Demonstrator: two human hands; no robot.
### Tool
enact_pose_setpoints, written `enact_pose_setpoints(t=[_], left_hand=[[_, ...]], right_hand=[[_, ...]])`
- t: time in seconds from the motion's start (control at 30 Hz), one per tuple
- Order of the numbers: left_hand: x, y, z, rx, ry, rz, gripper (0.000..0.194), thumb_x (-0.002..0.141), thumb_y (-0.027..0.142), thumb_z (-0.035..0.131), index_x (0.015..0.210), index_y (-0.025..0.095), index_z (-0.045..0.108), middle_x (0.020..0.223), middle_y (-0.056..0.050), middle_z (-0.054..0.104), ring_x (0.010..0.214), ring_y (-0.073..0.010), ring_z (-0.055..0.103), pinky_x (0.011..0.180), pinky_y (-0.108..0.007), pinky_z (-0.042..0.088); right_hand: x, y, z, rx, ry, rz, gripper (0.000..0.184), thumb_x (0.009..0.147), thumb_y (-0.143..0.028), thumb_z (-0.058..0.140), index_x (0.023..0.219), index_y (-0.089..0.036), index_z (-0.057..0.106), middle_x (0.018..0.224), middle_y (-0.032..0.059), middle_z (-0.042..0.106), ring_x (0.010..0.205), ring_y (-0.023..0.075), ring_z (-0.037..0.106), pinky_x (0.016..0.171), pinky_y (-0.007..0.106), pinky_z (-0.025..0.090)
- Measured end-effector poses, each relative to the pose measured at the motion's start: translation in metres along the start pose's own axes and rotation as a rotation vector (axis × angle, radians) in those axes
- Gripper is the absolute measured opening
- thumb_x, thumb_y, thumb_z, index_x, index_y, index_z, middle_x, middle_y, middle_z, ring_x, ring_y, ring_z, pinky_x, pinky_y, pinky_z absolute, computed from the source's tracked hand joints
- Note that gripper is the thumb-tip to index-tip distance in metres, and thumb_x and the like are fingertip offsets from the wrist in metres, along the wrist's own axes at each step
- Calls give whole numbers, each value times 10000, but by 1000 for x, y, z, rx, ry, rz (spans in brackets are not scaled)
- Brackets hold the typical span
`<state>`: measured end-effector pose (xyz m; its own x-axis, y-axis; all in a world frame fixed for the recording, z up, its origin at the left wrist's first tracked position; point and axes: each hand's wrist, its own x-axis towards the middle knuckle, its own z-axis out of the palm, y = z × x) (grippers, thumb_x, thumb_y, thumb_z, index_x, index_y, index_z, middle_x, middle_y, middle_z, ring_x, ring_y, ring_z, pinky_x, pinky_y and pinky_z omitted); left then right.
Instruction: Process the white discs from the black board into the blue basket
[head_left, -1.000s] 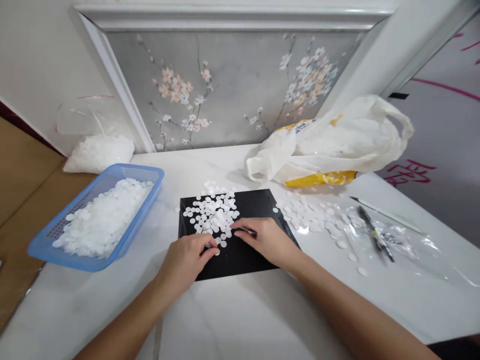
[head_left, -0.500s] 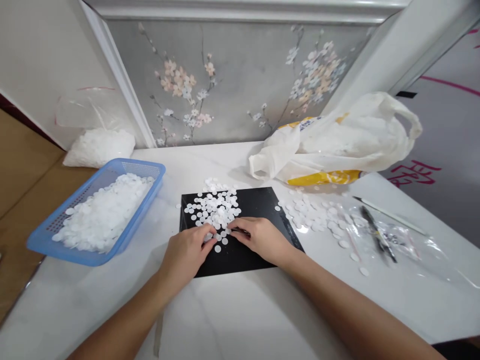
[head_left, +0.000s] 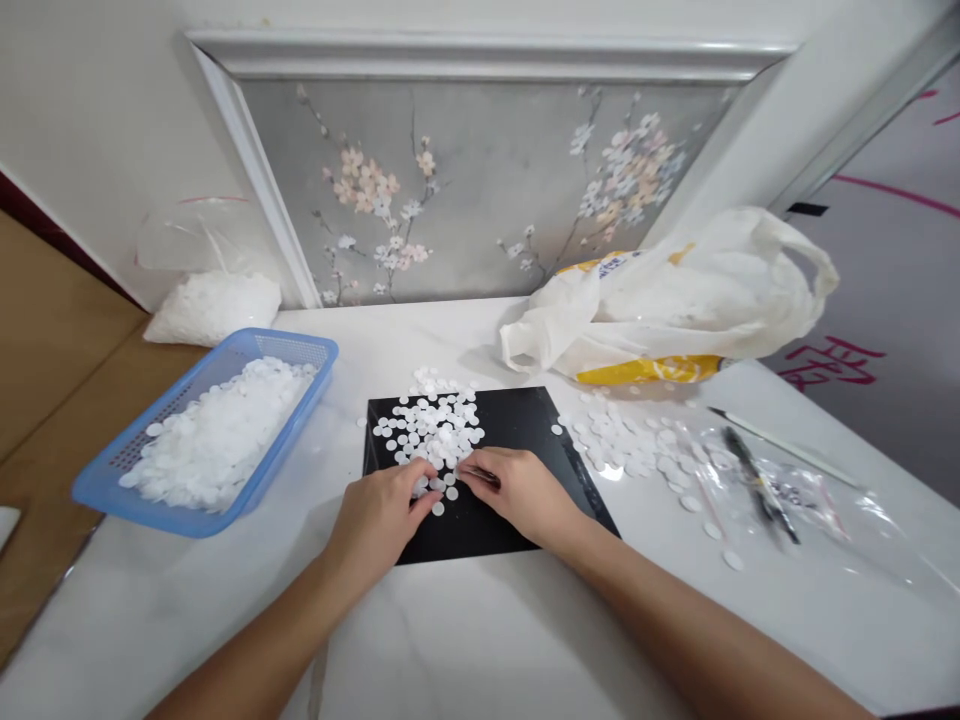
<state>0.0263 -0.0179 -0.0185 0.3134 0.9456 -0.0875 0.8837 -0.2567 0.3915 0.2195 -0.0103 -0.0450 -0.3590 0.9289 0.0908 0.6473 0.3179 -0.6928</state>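
Many small white round discs [head_left: 442, 420] lie heaped and scattered on a black mat [head_left: 517, 412], some spilling past its far edge. At the near side of the heap, my left hand [head_left: 382, 510] rests with thumb and index finger apart, and a few discs show in the gap. Facing it, my right hand [head_left: 521, 490] has its fingers curled and its thumb and index tips close together at the discs. Whatever lies between those tips is too small and hidden to make out.
A blue basket [head_left: 326, 350] of white discs stands left, before a clear bag [head_left: 214, 305] of white pieces. Behind at right lies a white and yellow plastic bag [head_left: 660, 310]. More discs [head_left: 622, 440], a black pen [head_left: 761, 485], a white stick-like tool [head_left: 787, 445] and clear bags [head_left: 810, 500] lie right.
The whole view has shifted slightly, so everything sits a little lower in the picture. Both hands remain at the near edge of the disc heap, with little finger movement.
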Motion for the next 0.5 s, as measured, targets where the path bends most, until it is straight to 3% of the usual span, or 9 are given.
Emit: enact_pose_setpoints(t=[0.27,0.5], left_hand=[[4,1,-1,-89,-35,-59,56,832,309,555,814,262,580,545,63,491,527,-147,496,522,-239,261],[3,2,-8,-169,-43,-77,125,844,340,513,768,242,498,529,76,413,494,-128,406,512,-239,235]], right_hand=[[-1,-5,-8,59,39,67,129,777,-133,494,696,-192,575,626,-21,551,542,108,475,555,221,371],[-5,-5,-20,79,-42,236,121,742,-173,506,625,-193,529,573,-34,524,517,105,445,522,224,331]])
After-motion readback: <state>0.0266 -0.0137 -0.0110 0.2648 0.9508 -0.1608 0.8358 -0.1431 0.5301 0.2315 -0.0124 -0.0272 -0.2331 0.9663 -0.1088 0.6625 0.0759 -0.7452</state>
